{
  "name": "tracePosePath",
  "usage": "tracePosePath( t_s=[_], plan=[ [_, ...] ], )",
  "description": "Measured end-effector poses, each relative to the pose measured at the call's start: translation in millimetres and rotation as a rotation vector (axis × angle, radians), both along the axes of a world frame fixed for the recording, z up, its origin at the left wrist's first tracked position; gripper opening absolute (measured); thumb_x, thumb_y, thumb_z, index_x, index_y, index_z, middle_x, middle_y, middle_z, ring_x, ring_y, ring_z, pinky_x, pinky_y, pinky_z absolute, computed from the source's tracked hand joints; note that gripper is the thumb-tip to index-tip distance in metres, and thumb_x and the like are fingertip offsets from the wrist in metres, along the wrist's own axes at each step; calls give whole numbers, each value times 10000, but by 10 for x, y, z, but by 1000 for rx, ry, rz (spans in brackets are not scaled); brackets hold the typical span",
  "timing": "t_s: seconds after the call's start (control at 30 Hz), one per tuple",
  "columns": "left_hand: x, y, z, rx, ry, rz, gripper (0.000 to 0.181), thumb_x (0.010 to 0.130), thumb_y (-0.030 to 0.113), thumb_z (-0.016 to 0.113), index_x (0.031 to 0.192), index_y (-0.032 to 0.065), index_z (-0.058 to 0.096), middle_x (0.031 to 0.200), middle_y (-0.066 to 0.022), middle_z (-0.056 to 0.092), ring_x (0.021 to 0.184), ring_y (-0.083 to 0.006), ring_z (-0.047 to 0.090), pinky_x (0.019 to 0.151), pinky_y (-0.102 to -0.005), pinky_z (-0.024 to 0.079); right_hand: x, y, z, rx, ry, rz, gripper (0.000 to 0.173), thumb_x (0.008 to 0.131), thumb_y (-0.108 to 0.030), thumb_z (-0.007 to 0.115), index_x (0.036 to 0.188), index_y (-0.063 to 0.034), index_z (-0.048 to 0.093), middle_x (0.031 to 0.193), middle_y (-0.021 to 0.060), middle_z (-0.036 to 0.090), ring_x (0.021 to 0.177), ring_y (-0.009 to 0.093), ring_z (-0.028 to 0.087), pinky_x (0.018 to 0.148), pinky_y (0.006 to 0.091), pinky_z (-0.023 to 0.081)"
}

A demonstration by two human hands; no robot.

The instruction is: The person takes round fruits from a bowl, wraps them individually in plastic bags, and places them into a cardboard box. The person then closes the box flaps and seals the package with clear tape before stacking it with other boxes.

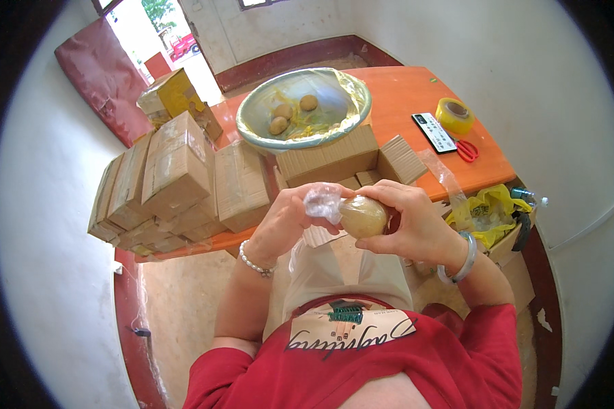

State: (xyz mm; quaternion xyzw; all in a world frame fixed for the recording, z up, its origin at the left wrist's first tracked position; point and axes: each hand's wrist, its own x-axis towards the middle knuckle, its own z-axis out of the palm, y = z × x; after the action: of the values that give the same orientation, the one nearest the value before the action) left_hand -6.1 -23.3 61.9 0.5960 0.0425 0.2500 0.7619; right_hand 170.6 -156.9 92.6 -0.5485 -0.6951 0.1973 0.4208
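Note:
My right hand point(412, 220) grips a round, pale yellow-brown fruit-like item point(362, 219) wrapped tightly in clear plastic film. Bunched film point(323, 202) at the item's left side is pinched in my left hand point(291, 214). Both hands are above the table's front edge, close to an open cardboard box point(332, 166) with its flaps raised. Smaller cardboard pieces show inside that box, but my hands cover part of it. Behind it stands a large basin point(307, 143) lined with clear plastic, holding several round brown items point(283, 112).
Closed cardboard boxes point(174, 163) are stacked on the left of the orange table point(399, 87). On the right lie a roll of yellow tape point(454, 115), red-handled scissors point(467, 151) and a phone-like flat object point(434, 133). Below stands a carton with a yellow plastic bag point(483, 212).

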Motion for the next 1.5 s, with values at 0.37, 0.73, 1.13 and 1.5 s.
tracePosePath(
  t_s=[0.37, 0.73, 1.13, 1.5],
  plan=[
    [101, -205, -180, 114, 66, 396, 226, 835, -61, 592, 1060, -73, 604, 899, -81, 655, 777, -101, 612, 672, -229, 512, -46, 45, -20, -337, 816, 5, 502, 726, -110, 778, 1153, 60, 576, 1020, 102, 632, 790, 98, 599, 618, 221, 497],
    [144, -402, -65, -270, 44, 306, 452, 871, 31, 546, 1295, -79, 435, 1162, -121, 583, 1036, -177, 591, 888, -302, 486, -181, 157, -247, 273, -149, -241, 670, 684, -155, 798, 1280, -33, 515, 1083, 74, 570, 779, 134, 583, 590, 230, 468],
    [76, -365, -9, 162, 116, 357, 554, 773, -49, 639, 1281, -40, 417, 1173, -125, 557, 1097, -189, 569, 937, -304, 477, 45, 150, -63, 33, 54, 52, 559, 727, -87, 766, 1245, -35, 562, 1215, 114, 576, 953, 167, 593, 682, 258, 503],
    [58, -269, -76, 3, 11, 408, 368, 817, -149, 476, 1180, -98, 510, 1057, -75, 590, 1042, -200, 602, 900, -307, 507, -87, 274, -252, -166, 844, 31, 464, 771, -72, 690, 1201, 53, 568, 1066, 66, 646, 852, 83, 587, 695, 218, 486]
  ],
)
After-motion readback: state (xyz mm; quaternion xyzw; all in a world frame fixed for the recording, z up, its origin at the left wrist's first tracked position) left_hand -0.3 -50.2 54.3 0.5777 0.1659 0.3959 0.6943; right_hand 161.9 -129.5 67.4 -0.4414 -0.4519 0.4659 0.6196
